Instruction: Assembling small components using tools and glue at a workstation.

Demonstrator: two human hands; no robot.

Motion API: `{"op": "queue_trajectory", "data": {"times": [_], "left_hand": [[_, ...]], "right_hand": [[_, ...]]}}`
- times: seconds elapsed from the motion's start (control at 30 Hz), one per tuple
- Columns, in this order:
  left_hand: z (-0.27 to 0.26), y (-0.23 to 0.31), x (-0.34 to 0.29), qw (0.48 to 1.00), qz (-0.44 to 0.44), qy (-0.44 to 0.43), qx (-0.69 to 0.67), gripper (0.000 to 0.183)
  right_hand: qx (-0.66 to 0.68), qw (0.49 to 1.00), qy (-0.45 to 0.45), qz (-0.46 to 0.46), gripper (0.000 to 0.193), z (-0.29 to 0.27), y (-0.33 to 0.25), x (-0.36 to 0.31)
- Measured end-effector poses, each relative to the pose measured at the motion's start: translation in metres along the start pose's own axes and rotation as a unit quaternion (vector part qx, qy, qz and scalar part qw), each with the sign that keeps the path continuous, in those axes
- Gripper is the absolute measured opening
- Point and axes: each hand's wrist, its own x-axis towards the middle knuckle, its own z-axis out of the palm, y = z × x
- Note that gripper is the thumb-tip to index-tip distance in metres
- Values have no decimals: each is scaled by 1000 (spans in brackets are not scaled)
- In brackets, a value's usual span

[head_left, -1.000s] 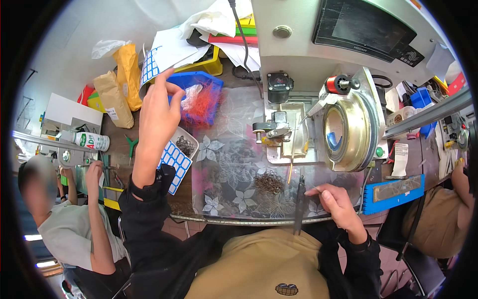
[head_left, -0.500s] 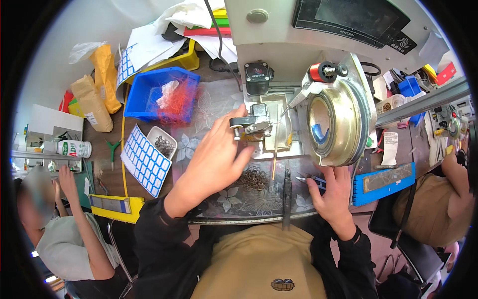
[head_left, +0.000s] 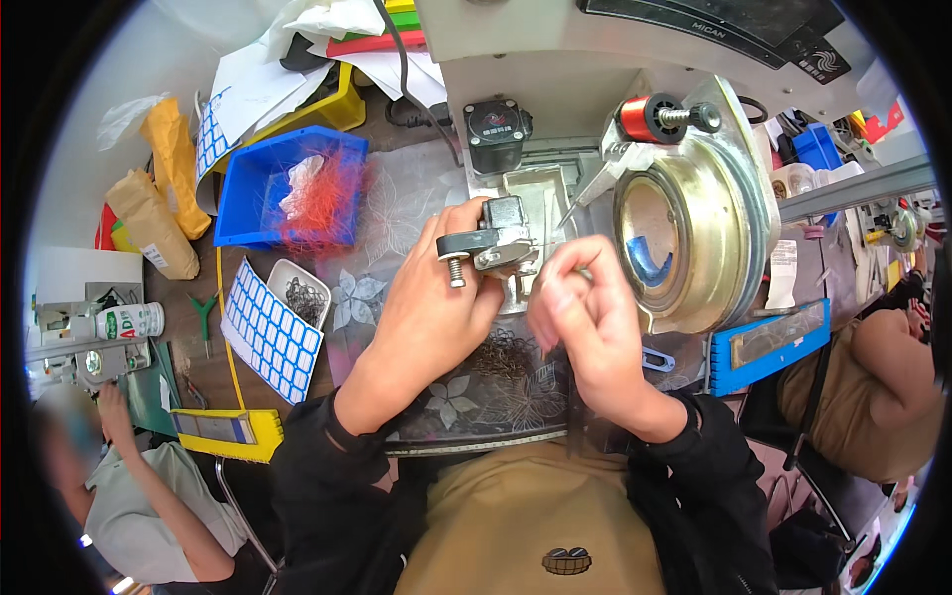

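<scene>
from where i stand, the nearest are two bare hands. the right hand (head_left: 590, 327) is curled, fingers bent in; i cannot tell whether anything is pinched there. the left hand (head_left: 433, 302) lies with its fingers behind one metal clamp (head_left: 504, 213), thumb apart; its grip is hidden. that clamp, blocky and grey with one coiled spring, sits beyond the right hand's fingertips. one springy heap of dark wire loops (head_left: 504, 359) lies between the hands, on the flower-patterned, glossy cover of the surface (head_left: 392, 183). just right of the right hand is one smooth blue looped handle (head_left: 656, 359). farther on, one white dish (head_left: 290, 266) of dark loops touches one blue-gridded label sheet (head_left: 270, 332). to the right are one thick, shiny brass-coloured ring (head_left: 714, 248) and one glossy red spool (head_left: 649, 119). beyond the dish, one hard blue bin (head_left: 236, 183) holds frizzy red wire (head_left: 325, 203).
</scene>
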Motion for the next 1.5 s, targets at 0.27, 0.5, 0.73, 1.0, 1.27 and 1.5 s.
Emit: {"op": "queue_trajectory", "data": {"times": [0.27,0.5,0.73,1.0,1.27,1.5], "left_hand": [[-4,-3,1,1000,0,-1,-5,58],[-6,-1,2,1000,-11,-2,2,57],[-13,1,-2,997,13,-27,66,58],[-24,-1,4,991,9,-57,121,48],[-29,6,-4,996,-43,-42,59,57],[-49,25,-15,997,15,74,10,63]], "right_hand": [[41,995,56,-65,15,11,11,14],[30,993,78,-84,17,12,11,15],[-54,982,97,-150,17,13,16,14],[-61,983,89,-148,15,12,18,16],[-21,990,69,-120,14,11,13,7],[-20,998,-3,-53,17,0,13,-37]]}}
